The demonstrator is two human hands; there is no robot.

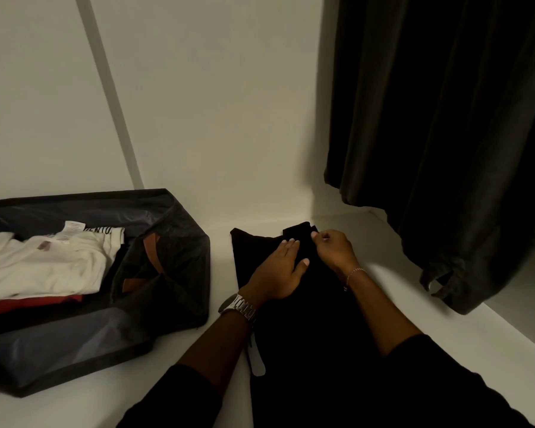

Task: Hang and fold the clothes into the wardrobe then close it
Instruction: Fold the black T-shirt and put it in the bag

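A black garment (306, 319) lies flat on the white wardrobe shelf (393, 273), running from the back wall toward me. My left hand (278, 270), with a metal watch at the wrist, rests flat on it with straight fingers. My right hand (332, 247), with a thin bracelet, pinches the garment's far folded edge with curled fingers. A white tag (257, 359) pokes out from the garment's left side.
A dark fabric storage box (173, 273) sits on the shelf to the left, holding folded white clothes (44, 261) over a red item (31, 304). Dark garments (445, 118) hang at the right, their hems close above the shelf. The white back wall is straight ahead.
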